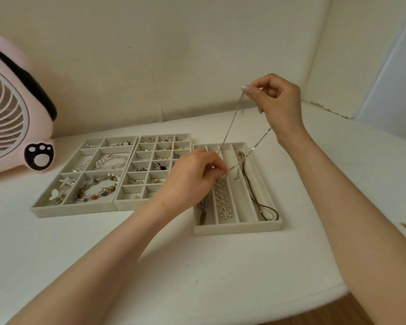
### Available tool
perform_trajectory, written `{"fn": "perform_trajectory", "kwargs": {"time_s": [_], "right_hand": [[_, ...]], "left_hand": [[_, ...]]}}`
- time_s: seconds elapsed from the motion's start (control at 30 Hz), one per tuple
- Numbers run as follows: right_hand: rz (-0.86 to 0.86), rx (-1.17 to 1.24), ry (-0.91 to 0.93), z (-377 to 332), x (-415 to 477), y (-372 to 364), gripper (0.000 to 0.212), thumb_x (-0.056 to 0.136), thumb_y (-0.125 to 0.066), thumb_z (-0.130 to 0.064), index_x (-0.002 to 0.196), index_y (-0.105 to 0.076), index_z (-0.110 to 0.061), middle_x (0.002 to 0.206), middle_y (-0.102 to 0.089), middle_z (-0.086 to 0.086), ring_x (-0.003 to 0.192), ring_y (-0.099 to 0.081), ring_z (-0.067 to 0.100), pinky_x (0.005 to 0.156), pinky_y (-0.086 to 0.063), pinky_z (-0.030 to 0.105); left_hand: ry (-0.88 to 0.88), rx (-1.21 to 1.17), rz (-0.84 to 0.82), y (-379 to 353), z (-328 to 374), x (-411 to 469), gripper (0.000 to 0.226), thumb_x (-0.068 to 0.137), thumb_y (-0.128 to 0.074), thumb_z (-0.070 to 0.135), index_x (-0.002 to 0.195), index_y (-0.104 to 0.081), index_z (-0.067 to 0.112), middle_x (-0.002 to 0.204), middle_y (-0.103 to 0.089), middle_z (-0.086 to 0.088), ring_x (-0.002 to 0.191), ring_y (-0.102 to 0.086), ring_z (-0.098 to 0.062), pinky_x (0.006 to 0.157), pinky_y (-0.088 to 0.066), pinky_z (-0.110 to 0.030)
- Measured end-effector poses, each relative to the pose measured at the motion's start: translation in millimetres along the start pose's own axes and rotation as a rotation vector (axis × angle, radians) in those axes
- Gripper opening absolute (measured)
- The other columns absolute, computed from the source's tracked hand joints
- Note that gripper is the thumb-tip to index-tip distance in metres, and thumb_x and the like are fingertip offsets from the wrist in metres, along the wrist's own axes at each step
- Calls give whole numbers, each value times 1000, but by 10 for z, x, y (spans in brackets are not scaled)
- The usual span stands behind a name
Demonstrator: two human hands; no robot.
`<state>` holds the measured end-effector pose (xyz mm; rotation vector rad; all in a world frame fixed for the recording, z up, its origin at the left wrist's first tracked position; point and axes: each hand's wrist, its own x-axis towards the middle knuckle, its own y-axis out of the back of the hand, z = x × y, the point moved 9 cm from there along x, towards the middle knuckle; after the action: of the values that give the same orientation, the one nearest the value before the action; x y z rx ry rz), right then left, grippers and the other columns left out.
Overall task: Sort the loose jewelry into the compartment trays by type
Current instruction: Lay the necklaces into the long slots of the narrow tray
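A: Where's the silver chain (229, 126)?
B: Strung between both hands: right hand (275, 102) pinches it high, left hand (195, 175) pinches its low end (over the right, long-slotted tray (237, 228)).

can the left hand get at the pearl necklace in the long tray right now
Probably not yet: the left hand is right over the white pearl necklace, nothing between them, but it is pinching the thin silver chain that the right hand holds up.
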<state>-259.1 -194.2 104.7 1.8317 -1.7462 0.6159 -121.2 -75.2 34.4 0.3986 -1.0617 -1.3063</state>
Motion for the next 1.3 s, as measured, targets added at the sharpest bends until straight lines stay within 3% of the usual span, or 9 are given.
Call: {"fn": "perform_trajectory", "kwargs": {"time_s": [0.1,0.27,0.37,0.47,0.53,0.8,0.97,1.17,1.3], "right_hand": [[2,-3,-5,10,3,13,17,80,-74,-20,69,-62,-23,43,-44,-13,45,-37,4,52,-35,20],[9,-5,-11,17,6,25,18,81,-74,-19,68,-61,-23,54,-49,2,44,-38,6,51,-35,18],[12,-3,-19,34,7,29,19,81,-73,-19,68,-60,-23,54,-50,3,44,-38,6,51,-35,18],[17,-8,-25,54,10,34,19,81,-73,-19,68,-60,-23,49,-50,-6,42,-39,5,51,-36,18],[14,-7,-35,58,10,31,18,81,-73,-20,69,-60,-23,52,-51,-1,43,-40,5,52,-36,18],[-80,110,-240,241,-45,-83,15,85,-70,-16,74,-60,-13,49,-55,-1,39,-37,11,39,-25,18],[-85,190,-305,289,-48,-78,13,85,-68,-15,76,-61,-11,56,-62,1,39,-38,12,40,-22,19],[-97,260,-347,290,-58,-46,5,88,-62,-9,92,-64,-11,68,-71,6,43,-51,13,43,-38,20],[-170,420,-362,231,-59,-83,23,92,-42,-4,95,-64,-7,85,-74,11,67,-68,21,60,-52,24]], "left_hand": [[72,-122,20,32,-46,-6,8,87,-64,14,92,-67,19,93,-56,2,77,-56,-9,72,-43,-17],[96,1,4,34,-93,-5,14,90,-59,8,95,-70,13,93,-47,3,75,-45,-5,67,-32,0],[59,12,-60,6,-36,-9,19,91,-56,5,97,-72,13,97,-52,-2,81,-46,-8,69,-32,0],[29,-35,-113,-2,31,-24,21,91,-55,2,99,-73,11,89,-54,5,77,-48,-1,70,-32,2],[48,-60,-154,-25,19,-25,22,92,-54,4,100,-72,13,89,-53,9,84,-50,-4,72,-32,1],[54,-175,-296,-120,92,-81,20,91,-57,7,90,-73,18,96,-59,2,92,-57,-10,83,-43,-19],[12,13,-230,-80,84,-71,24,94,-51,4,97,-72,16,94,-51,5,88,-49,-9,73,-34,-1],[-11,40,-240,-113,81,-70,20,93,-54,6,97,-72,12,102,-55,-1,96,-53,-15,84,-39,-17],[27,72,-208,-123,14,-46,16,86,-64,21,93,-71,7,99,-53,-2,93,-50,-16,71,-33,-10]]}}
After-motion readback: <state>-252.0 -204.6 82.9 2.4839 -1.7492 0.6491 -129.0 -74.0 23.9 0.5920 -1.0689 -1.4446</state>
